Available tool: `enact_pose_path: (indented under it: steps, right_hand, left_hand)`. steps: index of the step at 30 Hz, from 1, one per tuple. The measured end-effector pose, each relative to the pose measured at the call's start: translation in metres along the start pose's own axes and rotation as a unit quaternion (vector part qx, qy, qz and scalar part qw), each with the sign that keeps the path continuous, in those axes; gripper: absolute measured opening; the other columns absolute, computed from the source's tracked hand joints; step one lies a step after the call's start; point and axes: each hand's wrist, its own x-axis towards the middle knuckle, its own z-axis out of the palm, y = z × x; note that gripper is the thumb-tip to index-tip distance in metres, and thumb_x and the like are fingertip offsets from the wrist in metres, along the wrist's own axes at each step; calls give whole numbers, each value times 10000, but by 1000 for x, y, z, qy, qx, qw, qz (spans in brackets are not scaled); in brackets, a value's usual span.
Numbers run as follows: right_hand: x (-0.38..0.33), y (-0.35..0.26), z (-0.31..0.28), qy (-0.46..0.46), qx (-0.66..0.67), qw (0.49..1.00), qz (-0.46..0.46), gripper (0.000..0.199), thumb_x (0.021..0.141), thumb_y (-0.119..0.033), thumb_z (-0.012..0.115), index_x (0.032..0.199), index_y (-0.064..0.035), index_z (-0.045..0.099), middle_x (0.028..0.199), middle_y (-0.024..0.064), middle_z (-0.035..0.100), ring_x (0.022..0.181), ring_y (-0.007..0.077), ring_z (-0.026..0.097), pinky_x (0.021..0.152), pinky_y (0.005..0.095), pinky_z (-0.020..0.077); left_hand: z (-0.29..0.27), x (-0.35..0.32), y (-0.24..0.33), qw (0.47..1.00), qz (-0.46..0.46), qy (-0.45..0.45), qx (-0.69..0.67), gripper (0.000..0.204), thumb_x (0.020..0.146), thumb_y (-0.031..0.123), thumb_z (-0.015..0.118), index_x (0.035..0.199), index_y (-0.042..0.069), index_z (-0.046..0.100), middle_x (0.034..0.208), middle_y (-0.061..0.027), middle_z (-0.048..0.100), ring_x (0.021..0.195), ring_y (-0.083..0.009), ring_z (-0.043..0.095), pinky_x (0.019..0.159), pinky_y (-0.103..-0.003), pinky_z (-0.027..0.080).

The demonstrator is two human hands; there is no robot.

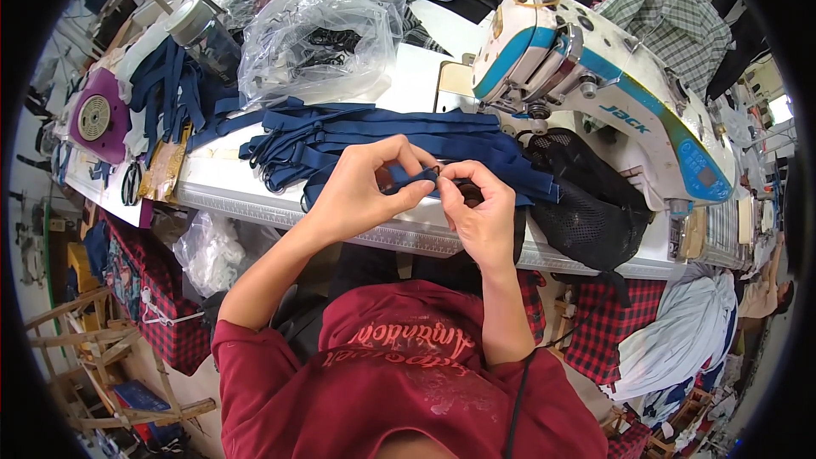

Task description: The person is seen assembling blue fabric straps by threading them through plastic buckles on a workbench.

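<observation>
My left hand point(361, 191) and my right hand point(480, 208) meet over the front edge of the sewing table. Thumb and index finger of the left are closed on a navy blue strap point(410, 177). Pinched in the right fingertips is a small black piece point(437, 172) against the strap's end; its exact shape is too small to make out. Just beyond my hands, a bundle of navy straps point(399, 123) lies across the white table, with looped ends at the left. Black mesh fabric point(591, 195) is bunched to the right of my right hand.
A white and blue sewing machine point(612, 98) stands at the right. Behind the straps sits a clear plastic bag point(319, 42) of small black pieces. Further left are a clear jar point(204, 34), more straps and a purple object with a round disc point(98, 117). A ruler strip point(408, 236) edges the table.
</observation>
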Motion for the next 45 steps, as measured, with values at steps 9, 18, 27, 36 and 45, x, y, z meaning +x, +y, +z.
enact_pose_path:
  steps: [9, 18, 27, 36, 45]
  right_hand:
    - [-2, 7, 16, 106, -355, 881, -294, 188, 749, 50, 627, 915, -2, 555, 827, 117, 588, 629, 288, 600, 522, 352, 487]
    - [2, 1, 17, 76, -223, 944, -233, 107, 748, 74, 627, 837, 17, 610, 771, 98, 621, 610, 152, 588, 537, 238, 447]
    - [0, -6, 13, 11, -33, 999, 0, 122, 862, -67, 582, 961, 1, 603, 745, 68, 614, 474, 73, 482, 420, 212, 368]
    - [5, 2, -4, -115, 132, 982, 71, 166, 882, -131, 594, 925, 27, 614, 688, 23, 570, 465, 33, 444, 397, 172, 319]
    - [0, -1, 6, -53, 190, 979, 53, 137, 891, -144, 576, 830, -24, 551, 624, -14, 508, 443, 30, 417, 384, 174, 293]
  left_hand:
    - [15, 2, -8, 993, 49, 102, -24, 134, 718, 34, 668, 823, -6, 595, 762, -57, 642, 723, -112, 614, 614, -228, 487]
    - [14, 1, -6, 980, 103, 156, 68, 146, 675, 5, 647, 806, 6, 583, 787, -56, 561, 673, -150, 571, 541, -245, 458]
    - [9, -3, -5, 984, 114, 128, 41, 151, 713, 9, 671, 851, 21, 610, 855, -41, 526, 750, -131, 560, 565, -223, 468]
    - [0, -8, -11, 994, 90, 56, -23, 190, 741, 42, 690, 909, 29, 602, 935, -33, 515, 803, -109, 542, 639, -221, 465]
    - [6, -12, -3, 964, 180, 134, 146, 408, 616, 137, 803, 960, 49, 603, 935, -50, 602, 781, -177, 609, 580, -268, 482]
